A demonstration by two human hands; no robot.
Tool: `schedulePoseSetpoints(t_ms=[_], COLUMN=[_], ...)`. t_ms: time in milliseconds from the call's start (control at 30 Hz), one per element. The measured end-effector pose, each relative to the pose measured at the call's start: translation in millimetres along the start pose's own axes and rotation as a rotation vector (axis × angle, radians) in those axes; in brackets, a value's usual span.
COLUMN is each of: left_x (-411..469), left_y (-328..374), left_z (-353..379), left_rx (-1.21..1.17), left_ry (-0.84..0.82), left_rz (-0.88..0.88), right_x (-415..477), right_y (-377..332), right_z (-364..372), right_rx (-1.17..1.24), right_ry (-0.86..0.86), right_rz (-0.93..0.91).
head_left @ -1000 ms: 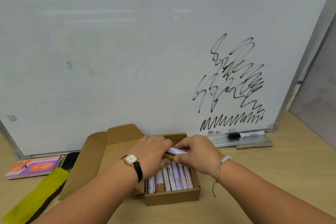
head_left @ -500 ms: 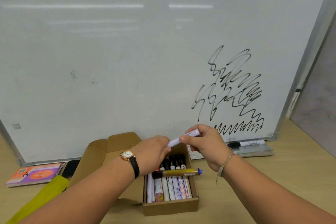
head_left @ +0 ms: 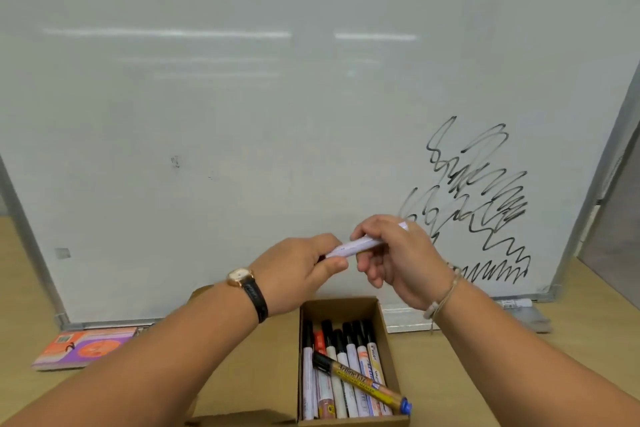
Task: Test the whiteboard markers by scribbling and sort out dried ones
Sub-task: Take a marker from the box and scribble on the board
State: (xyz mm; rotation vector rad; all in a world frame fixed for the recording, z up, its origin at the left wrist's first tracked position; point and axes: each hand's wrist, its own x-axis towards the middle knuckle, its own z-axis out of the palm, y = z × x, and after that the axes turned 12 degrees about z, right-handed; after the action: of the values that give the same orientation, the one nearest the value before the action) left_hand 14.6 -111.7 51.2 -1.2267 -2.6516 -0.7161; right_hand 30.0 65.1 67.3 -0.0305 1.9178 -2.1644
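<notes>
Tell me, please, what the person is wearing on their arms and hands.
Both forearms are bare, with no sleeves in view. The left hand has a watch at the wrist: small gold-coloured case, pale dial, black strap. The right hand has a thin pale cord bracelet at the wrist, with a whitish bead. No gloves; no rings show.

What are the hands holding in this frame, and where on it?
One white whiteboard marker with purple print, held by both hands: the left hand grips its left end, the right hand its right half.
</notes>
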Motion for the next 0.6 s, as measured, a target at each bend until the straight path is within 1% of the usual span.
schedulePoseSetpoints(t_ms=[67,133,200,267,333,367,433,467,533,600], left_x=[3,6,8,7,5,4,4,6,10,14], left_y=[-5,-9,-18,-32,-46,-54,-70,-79,-89,-97], left_z=[-16,-34,-53,-70,-80,-83,-83,-84,-86,-87], left_rx=[-0.03,-0.067,-0.067,0.006,0.13,0.203,0.392,0.482,0.581,0.607], left_ry=[0.041,0.129,0.311,0.555,0.752,0.808,0.821,0.808,0.755,0.726], left_rz=[0.023,0.025,-0.028,-0.106,-0.126,-0.087,0.015,0.03,-0.025,-0.061], right_x=[5,11,19,31,42,48,56,61,68,73], right_y=[-16,-30,-42,-51,-54,-54,-56,-60,-72,-82], right_z=[7,13,17,21,28,33,45,51,59,62], right_rx=[-0.057,-0.073,-0.023,-0.001,-0.124,-0.258,-0.562,-0.649,-0.64,-0.593], right_ry=[-0.009,0.016,0.116,0.231,0.264,0.247,0.199,0.205,0.282,0.371], right_rz=[-0.086,-0.195,-0.349,-0.487,-0.574,-0.609,-0.682,-0.743,-0.859,-0.933])
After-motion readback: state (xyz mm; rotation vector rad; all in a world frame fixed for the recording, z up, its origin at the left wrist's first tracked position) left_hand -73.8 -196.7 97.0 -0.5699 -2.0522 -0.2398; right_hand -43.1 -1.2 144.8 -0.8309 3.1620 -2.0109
